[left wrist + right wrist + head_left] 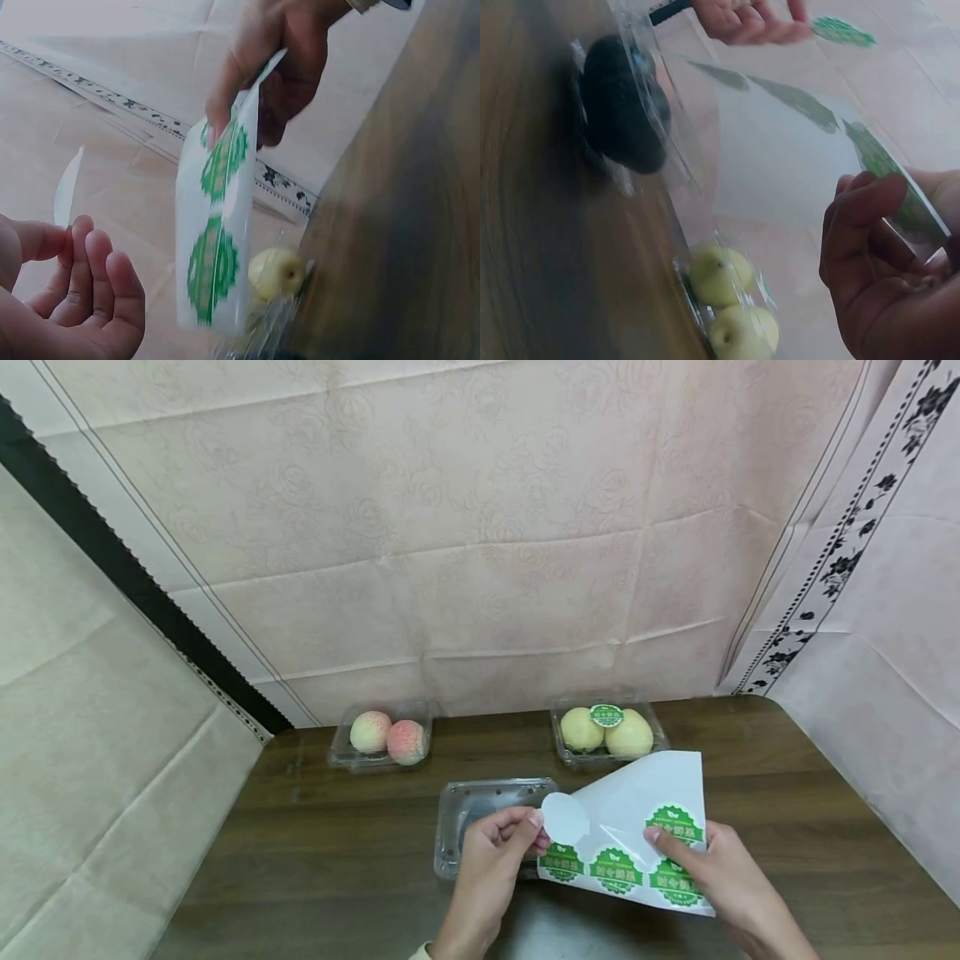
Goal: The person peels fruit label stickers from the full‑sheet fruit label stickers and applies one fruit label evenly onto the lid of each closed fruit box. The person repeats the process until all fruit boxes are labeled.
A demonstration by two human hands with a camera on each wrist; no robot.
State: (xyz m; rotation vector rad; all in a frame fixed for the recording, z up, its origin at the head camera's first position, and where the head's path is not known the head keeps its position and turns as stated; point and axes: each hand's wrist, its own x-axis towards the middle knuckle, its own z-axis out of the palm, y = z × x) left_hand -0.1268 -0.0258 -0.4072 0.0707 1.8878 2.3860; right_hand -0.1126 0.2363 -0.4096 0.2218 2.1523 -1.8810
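Observation:
My left hand [491, 868] pinches a round sticker [566, 818] between thumb and forefinger by its edge. The sticker's white back faces the head camera; its green face [843, 32] shows in the right wrist view. A white sticker sheet [615, 814] with green round stickers is gripped at its right side by my right hand [720, 877], thumb on top. Below both hands stands a clear plastic box [450, 818], partly hidden by the left hand and the sheet. In the right wrist view a dark, ridged, pumpkin-like thing [622, 105] sits in it.
At the back left stands a clear box [345, 756] with two pinkish peaches [371, 732]. A second clear box [577, 760] at the back right holds two pale yellow-green fruits [628, 733] and bears a green sticker [606, 715]. Cloth hangs behind the wooden table [315, 860].

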